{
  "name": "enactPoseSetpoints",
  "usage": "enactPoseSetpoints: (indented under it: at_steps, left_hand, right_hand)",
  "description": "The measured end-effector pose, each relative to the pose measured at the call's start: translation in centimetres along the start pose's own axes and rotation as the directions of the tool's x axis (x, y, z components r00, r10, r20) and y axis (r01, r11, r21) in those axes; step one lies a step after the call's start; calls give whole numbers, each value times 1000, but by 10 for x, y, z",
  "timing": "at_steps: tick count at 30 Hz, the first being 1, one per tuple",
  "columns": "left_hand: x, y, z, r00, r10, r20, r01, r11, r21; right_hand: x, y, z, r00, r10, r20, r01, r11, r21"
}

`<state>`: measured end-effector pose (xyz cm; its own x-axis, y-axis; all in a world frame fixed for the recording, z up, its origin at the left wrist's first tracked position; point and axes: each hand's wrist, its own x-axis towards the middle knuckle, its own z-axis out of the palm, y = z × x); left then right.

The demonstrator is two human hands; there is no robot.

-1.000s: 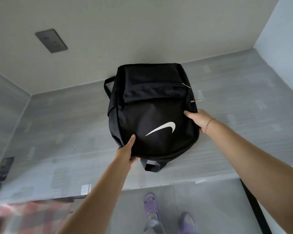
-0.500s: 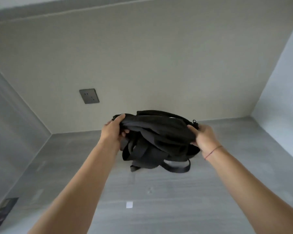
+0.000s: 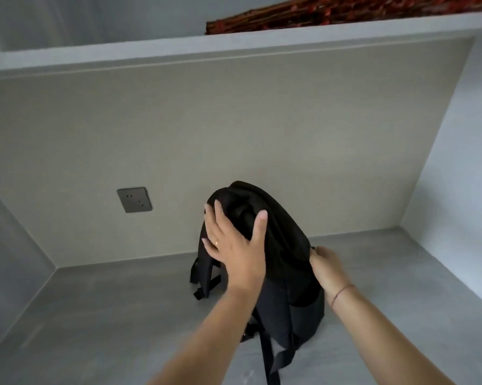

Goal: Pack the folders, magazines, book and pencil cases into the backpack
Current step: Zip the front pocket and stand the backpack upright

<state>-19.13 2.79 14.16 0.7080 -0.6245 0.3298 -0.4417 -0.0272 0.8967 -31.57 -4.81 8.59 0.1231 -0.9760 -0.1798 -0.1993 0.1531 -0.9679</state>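
Backpack stands upright, top up; straps seemingly nearside.

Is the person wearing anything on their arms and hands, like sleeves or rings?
Both arms are bare, with no sleeves in view. The left hand wears a thin gold ring on one of its fingers. The right hand has a thin red string bracelet around its wrist. No gloves or watch show.
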Motion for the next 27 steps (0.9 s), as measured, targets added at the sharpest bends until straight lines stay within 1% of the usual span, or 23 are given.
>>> enactPoseSetpoints:
  at_steps: [1,2,4,6,7,8,9,10,12,13,16,18,20,23,25,27]
  left_hand:
    - [-31,-6,10,1000,-3,-7,3,999,-50]
    - [-58,-12,21,999,-40,11,40,996,-79]
    - [-92,-22,42,984,-166,57,169,984,-51]
    - [-96,-32,58,948,-312,70,314,949,-23]
    - [-91,-37,62,930,-363,64,366,930,-38]
    - [-85,-42,65,921,-384,62,387,920,-58]
    - [-79,-46,67,924,-377,68,382,921,-72]
    - [-75,-49,68,932,-354,80,360,930,-79]
    - [-71,-52,71,946,-306,106,316,944,-94]
    - [-70,-53,73,948,-294,119,306,946,-102]
    - [-65,-56,75,954,-252,160,269,958,-95]
    - [-56,-59,73,953,-222,205,241,968,-73]
    - [-46,-66,68,945,-191,265,217,974,-70]
    - [-25,-80,50,914,-150,377,196,977,-85]
    - [-4,-91,30,886,-137,443,201,975,-99]
    - [15,-101,7,875,-131,467,202,974,-106]
  right_hand:
    - [0,6,-2,999,-37,-16,37,999,-21]
    - [-1,10,-3,997,-62,-41,61,998,-18]
    - [-3,18,-6,994,-95,-54,99,992,76]
    - [-2,26,-12,996,-92,13,91,991,101]
    - [2,32,-18,996,-78,32,74,991,109]
    - [7,37,-25,996,-70,56,62,989,134]
    - [11,43,-32,993,-79,86,67,989,135]
    - [15,47,-38,983,-102,151,86,990,108]
    - [16,52,-44,950,-124,288,144,988,-48]
    - [15,54,-46,939,-132,316,171,980,-99]
    - [11,67,-47,924,-132,359,189,974,-127]
    - [7,76,-45,926,-167,339,214,971,-108]
    - [-2,79,-38,935,-218,281,245,967,-64]
    - [-22,80,-17,935,-280,216,291,956,-22]
    - [-38,85,4,924,-313,220,323,946,-10]
    - [-57,87,29,910,-305,281,315,949,13]
